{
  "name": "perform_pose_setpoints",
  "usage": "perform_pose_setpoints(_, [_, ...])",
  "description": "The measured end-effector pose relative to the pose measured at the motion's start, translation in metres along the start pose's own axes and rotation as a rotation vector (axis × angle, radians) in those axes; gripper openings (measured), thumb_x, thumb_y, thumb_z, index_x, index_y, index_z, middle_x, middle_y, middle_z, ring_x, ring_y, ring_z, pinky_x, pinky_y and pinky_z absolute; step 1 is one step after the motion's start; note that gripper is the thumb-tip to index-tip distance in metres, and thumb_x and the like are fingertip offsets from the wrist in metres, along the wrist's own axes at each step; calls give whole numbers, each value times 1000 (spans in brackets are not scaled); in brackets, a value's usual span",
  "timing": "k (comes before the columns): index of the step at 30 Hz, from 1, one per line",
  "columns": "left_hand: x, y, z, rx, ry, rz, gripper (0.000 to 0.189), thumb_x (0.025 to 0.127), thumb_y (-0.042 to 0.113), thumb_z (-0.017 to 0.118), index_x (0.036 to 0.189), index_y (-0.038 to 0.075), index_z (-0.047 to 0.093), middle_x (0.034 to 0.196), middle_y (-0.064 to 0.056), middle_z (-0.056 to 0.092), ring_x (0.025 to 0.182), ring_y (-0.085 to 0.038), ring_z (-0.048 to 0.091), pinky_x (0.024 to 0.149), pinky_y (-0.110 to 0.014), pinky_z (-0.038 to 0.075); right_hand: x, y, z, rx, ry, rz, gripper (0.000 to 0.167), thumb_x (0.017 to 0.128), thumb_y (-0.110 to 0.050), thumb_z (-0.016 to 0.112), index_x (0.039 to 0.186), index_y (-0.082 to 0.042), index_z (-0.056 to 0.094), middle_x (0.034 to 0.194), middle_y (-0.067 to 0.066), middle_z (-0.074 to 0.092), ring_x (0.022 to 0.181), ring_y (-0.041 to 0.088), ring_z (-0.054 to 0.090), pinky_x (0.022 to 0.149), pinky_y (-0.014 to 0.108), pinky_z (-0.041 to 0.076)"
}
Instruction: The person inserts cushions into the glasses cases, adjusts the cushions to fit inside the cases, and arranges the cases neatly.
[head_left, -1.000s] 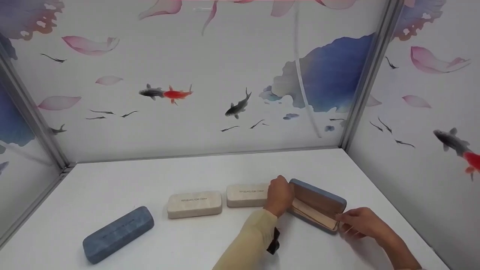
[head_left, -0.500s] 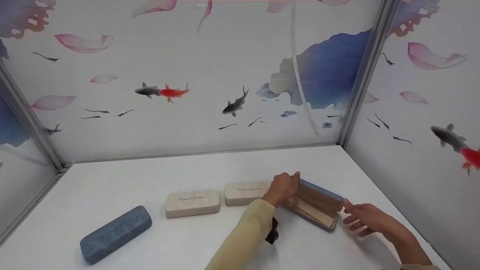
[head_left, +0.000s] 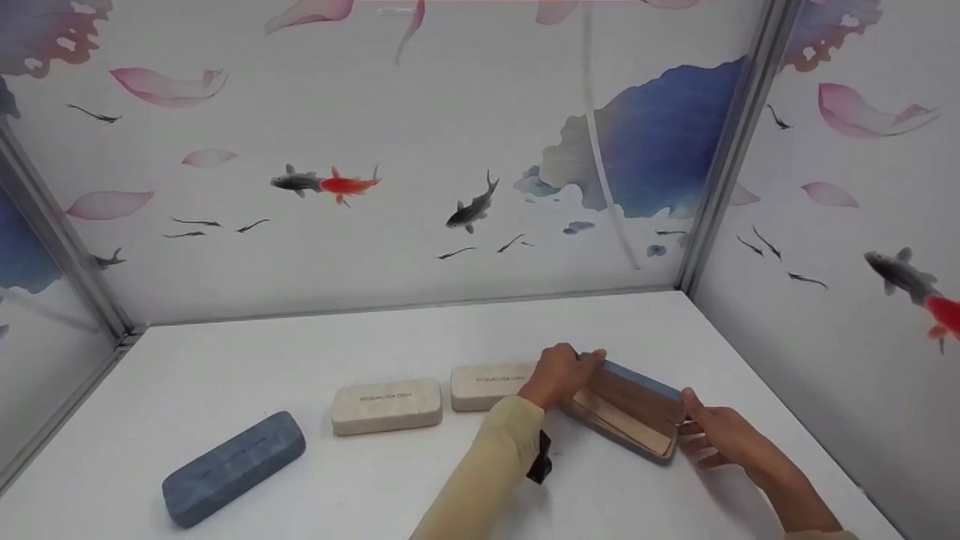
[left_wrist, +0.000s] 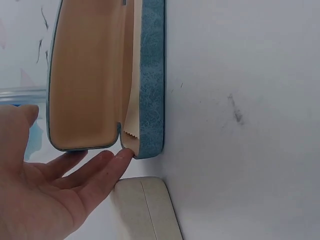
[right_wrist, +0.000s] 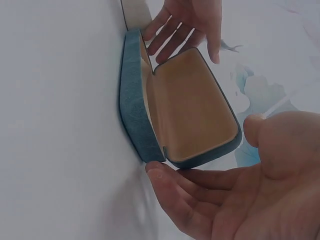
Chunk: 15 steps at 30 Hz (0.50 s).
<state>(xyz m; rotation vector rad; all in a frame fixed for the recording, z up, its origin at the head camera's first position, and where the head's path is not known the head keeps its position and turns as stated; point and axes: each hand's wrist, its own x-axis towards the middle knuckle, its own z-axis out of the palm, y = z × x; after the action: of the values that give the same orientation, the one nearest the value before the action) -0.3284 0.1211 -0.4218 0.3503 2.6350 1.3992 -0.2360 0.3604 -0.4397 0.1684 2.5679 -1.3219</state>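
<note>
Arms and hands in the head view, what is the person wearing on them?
The left arm wears a long pale yellow sleeve ending at the wrist, with a small black strap or device hanging beneath it. The left hand is bare, no rings showing. The right hand and forearm are bare; a pale cuff edge shows at the frame bottom.

Place: a small staged booth for recording, not a lived-in room.
Walls: three panels [head_left: 420, 97] printed with goldfish, petals and blue lotus leaves are seen, joined by metal corner posts [head_left: 731, 150].
Surface: a plain white table [head_left: 225, 360] is fitted wall to wall.
Contents: only spectacle cases [head_left: 386, 406] are laid out along its near edge.
</note>
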Motion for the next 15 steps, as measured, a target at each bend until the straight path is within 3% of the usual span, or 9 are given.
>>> perform_pose_setpoints(5, [3,-1,4,6,3,13,58,100,46,57,122,-7,60,107,-15,67,87,-17,57,83,-34,52,3,1,7,15,25,4,103,101,-69,10,140,23,36,136,39,52,116,42,65,85,44,60])
perform_pose_setpoints(12, [3,4,6,63,2,-32,68,102,46,52,140,-9,45,136,-25,59,121,-26,61,106,-40,50,8,1,9,20,48,44,106,99,-71,9,141,24,32,139,41,46,116,41,63,84,41,60])
perform_pose_setpoints(15, [1,8,5,49,-8,-71,67,102,45,52,141,-9,45,139,-24,58,120,-25,60,108,-42,48,8,-1,8,17,42,52,106,99,-71,9,142,23,30,140,41,45,117,41,63,85,42,60])
